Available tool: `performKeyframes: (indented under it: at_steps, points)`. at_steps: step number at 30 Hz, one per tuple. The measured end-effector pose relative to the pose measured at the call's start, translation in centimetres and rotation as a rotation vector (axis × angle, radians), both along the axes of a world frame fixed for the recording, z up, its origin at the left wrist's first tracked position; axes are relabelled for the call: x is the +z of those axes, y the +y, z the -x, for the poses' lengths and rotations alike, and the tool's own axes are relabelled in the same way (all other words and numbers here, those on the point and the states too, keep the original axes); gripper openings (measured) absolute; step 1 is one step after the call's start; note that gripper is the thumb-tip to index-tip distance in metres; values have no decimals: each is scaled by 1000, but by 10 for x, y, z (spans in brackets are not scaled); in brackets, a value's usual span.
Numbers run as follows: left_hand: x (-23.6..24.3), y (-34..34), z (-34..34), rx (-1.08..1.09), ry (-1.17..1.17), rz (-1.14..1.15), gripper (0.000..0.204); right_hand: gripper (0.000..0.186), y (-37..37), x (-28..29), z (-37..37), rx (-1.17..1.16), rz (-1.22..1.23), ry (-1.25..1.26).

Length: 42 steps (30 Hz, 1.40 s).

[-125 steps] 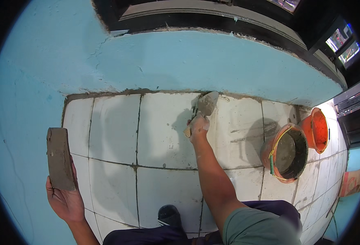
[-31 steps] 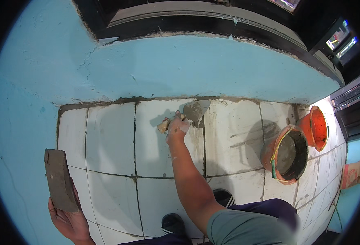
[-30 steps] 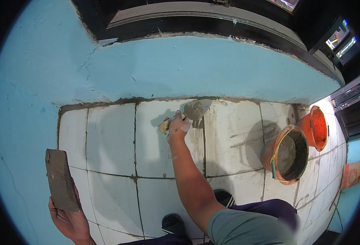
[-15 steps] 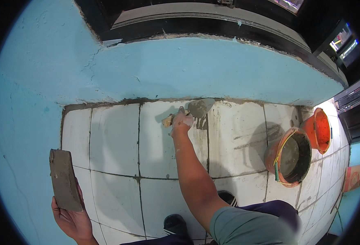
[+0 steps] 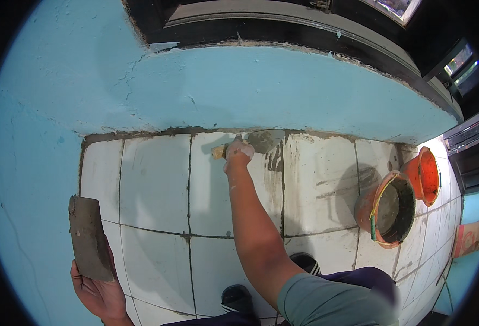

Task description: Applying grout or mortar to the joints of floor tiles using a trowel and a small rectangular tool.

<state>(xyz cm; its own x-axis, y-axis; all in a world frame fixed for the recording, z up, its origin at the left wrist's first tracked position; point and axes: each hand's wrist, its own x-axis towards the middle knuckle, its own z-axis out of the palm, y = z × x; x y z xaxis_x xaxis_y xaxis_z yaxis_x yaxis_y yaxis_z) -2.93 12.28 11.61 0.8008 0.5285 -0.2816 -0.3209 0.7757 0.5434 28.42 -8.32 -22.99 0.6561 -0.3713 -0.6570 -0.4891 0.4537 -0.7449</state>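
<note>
At the lower left my left hand [image 5: 101, 296] holds a narrow rectangular slab [image 5: 89, 231] coated in grey mortar, upright in view. My right hand [image 5: 238, 152] grips the wooden handle of a trowel [image 5: 261, 139]; its mortar-smeared blade lies at the grey joint [image 5: 169, 131] where white floor tiles [image 5: 150, 185] meet the light blue wall [image 5: 239, 87]. Grey smears run over the tile beside the blade. My right arm reaches forward from the lower edge.
An orange bucket with grey mortar inside [image 5: 389, 209] stands to the right, another orange bucket [image 5: 425, 176] behind it. A cardboard piece [image 5: 465, 239] is at far right. Dark window frames [image 5: 283, 30] top the wall; a cracked blue wall [image 5: 33, 190] runs along the left. My sandaled feet [image 5: 234, 298] show below.
Compared with the oldest frame, my right hand and trowel are further left and turned rightward. In the last second they moved slightly toward the wall. The slab in my left hand sits lower than at first.
</note>
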Motion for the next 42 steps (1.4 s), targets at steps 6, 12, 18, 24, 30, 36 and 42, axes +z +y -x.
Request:
performKeyframes:
  at_steps: [6,12,18,24,30,36,42]
  points:
    - [6,-4,-5,45,61,-19,54,40,34,40,22,188,199,159]
    - [9,-11,-7,59,42,20,56,58,37,68,38,102,-96,110]
    - [18,-22,-7,55,15,18,56,35,20,85,81,87,-252,2]
    - [19,-25,-3,18,-6,8,56,40,-47,71,91,-124,-86,-83]
    - [20,-30,-2,13,-23,6,56,39,-50,60,80,-85,285,-3]
    - [22,-39,-6,-18,-19,-13,56,35,-46,53,69,-59,186,-32]
    - [27,-41,-8,40,19,-25,57,31,-33,59,62,29,229,17]
